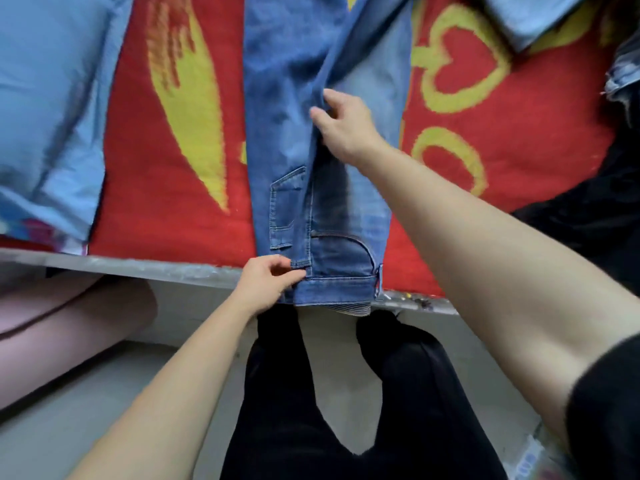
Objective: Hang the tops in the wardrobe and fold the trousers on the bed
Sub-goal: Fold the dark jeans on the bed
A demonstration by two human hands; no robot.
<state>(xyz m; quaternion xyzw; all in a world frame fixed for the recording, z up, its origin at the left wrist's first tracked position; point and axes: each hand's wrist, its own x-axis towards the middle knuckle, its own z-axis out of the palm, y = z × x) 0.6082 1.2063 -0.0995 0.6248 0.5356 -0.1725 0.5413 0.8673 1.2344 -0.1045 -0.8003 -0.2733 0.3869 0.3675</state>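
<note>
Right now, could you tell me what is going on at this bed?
A person is folding blue jeans on the red and yellow blanket. The left hand pinches the waistband at the bed's edge; the right hand grips the fabric further up the legs. A blue pillow lies beside them.

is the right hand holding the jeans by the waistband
No, the right hand grips the jeans at the leg fold farther up the bed, while the left hand pinches the waistband.

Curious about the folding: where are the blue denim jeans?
Head view, centre: the blue denim jeans lie on the red patterned blanket, waistband at its near edge, right of the light blue pillow.
</note>
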